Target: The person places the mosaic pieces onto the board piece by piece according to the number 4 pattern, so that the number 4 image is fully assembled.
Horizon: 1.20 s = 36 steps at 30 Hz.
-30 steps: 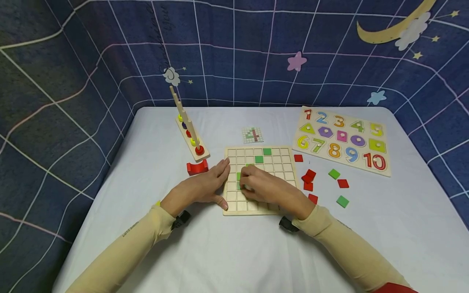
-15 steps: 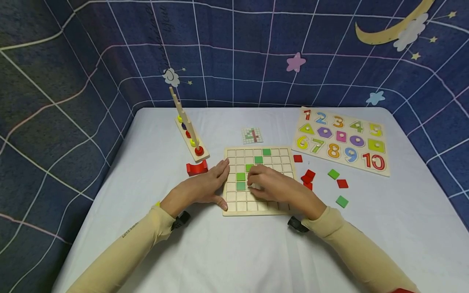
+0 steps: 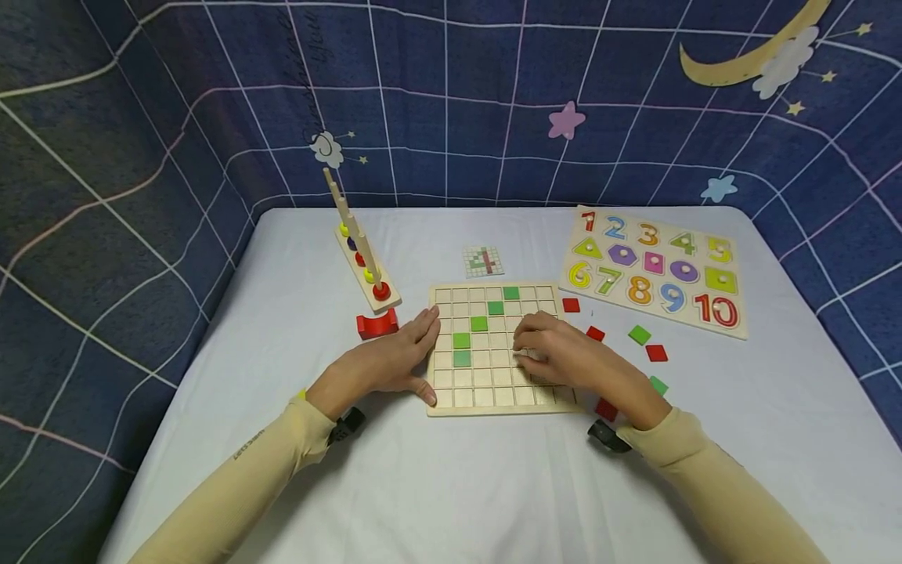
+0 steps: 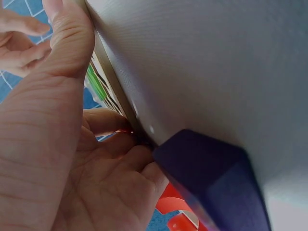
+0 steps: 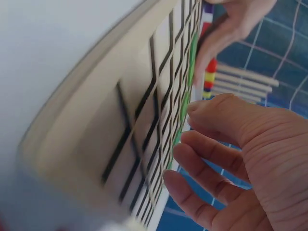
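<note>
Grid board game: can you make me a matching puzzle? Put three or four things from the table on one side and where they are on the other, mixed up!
Things:
1. left hand
2. right hand
3. number puzzle
4. red arch block

Places:
A. far right part of the table
B. over the right half of the grid board
C. against the grid board's left edge
D. just before the peg stacker's near end

Pairs: 1-C, 2-B, 3-A, 4-D

green tiles point(image 3: 461, 340), pale gridded board point(image 3: 493, 392)
</note>
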Available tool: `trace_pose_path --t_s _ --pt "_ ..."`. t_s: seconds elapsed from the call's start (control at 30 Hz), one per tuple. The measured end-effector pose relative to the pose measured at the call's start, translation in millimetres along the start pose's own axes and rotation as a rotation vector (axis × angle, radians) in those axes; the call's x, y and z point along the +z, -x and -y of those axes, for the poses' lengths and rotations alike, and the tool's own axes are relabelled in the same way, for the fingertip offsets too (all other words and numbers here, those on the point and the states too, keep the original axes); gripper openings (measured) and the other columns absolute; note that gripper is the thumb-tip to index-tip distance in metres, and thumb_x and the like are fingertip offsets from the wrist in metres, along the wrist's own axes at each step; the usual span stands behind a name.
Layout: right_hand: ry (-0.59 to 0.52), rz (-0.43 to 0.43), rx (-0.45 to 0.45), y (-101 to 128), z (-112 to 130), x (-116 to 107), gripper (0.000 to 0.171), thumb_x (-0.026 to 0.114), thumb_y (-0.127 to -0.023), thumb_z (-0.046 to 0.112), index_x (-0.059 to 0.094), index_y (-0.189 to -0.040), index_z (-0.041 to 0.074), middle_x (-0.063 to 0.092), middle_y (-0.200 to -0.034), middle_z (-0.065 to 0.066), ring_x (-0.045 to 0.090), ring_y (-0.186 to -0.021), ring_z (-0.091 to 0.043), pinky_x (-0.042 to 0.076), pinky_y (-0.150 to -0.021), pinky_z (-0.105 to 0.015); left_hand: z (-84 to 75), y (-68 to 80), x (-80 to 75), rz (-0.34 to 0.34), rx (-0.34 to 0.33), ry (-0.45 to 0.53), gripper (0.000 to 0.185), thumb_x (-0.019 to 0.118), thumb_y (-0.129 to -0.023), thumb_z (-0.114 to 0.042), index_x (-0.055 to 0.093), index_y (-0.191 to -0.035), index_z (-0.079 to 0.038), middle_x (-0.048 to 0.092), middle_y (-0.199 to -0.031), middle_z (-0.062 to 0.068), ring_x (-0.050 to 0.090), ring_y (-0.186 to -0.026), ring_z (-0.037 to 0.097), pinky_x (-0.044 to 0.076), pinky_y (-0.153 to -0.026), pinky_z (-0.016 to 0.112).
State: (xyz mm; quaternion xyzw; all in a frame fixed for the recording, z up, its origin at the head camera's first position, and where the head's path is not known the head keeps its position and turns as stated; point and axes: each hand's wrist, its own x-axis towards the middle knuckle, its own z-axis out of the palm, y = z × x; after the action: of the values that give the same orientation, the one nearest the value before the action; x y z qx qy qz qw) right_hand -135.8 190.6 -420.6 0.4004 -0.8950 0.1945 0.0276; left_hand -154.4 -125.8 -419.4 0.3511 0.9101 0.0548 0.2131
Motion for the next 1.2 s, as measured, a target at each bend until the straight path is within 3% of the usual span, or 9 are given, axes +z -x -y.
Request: trace_pose_path --t_s 0.4,0.7,0.83,1.0,1.2 --pt "-0.03 0.011 0.17 39 -19 -23 0.01 0.077 -0.094 0.001 0.081 -0.103 0.0 0.072 -0.114 -0.014 0.068 -0.109 -0.031 0.063 -0.093 -0.047 -0.2 -2.2 0.3 -0.004 0.006 -0.013 0.13 0.081 -0.082 -0.062 0.014 -0.169 0.006 0.004 -0.181 0.023 0.012 -0.169 0.039 0.031 -0.133 0.047" --pt "0.07 -0.006 0.277 68 -38 -42 0.015 0.082 -0.089 -0.002 0.082 -0.104 -0.001 0.073 -0.11 -0.014 0.068 -0.106 -0.032 0.063 -0.094 -0.051 -0.4 -2.0 -0.5 0.001 0.005 -0.013 0.129 0.082 -0.082 -0.062 0.014 -0.169 0.006 0.004 -0.181 0.023 0.012 -0.169 0.04 0.032 -0.132 0.047" --pt "0.061 0.018 0.397 80 -49 -48 0.018 0.08 -0.091 0.001 0.08 -0.109 -0.003 0.07 -0.115 -0.018 0.065 -0.111 -0.036 0.061 -0.098 -0.056 0.5 -1.7 -1.0 -0.004 0.009 -0.015 0.129 0.082 -0.082 -0.062 0.014 -0.169 0.006 0.005 -0.181 0.023 0.012 -0.169 0.039 0.033 -0.132 0.047" --pt "0.07 0.019 0.542 96 -62 -53 0.021 0.079 -0.092 0.005 0.078 -0.111 -0.004 0.062 -0.114 -0.021 0.057 -0.107 -0.035 0.059 -0.094 -0.056 0.7 -2.3 -0.5 -0.004 0.016 -0.003 0.129 0.082 -0.082 -0.062 0.014 -0.169 0.006 0.004 -0.181 0.023 0.012 -0.169 0.04 0.032 -0.132 0.047" --pt "0.104 -0.003 0.524 108 -79 -52 0.019 0.08 -0.089 0.003 0.075 -0.105 -0.006 0.066 -0.102 -0.023 0.06 -0.092 -0.035 0.058 -0.089 -0.057 2.4 -1.4 0.9 -0.009 0.016 -0.008 0.13 0.082 -0.082 -0.062 0.014 -0.169 0.006 0.004 -0.181 0.023 0.013 -0.169 0.04 0.033 -0.132 0.047"
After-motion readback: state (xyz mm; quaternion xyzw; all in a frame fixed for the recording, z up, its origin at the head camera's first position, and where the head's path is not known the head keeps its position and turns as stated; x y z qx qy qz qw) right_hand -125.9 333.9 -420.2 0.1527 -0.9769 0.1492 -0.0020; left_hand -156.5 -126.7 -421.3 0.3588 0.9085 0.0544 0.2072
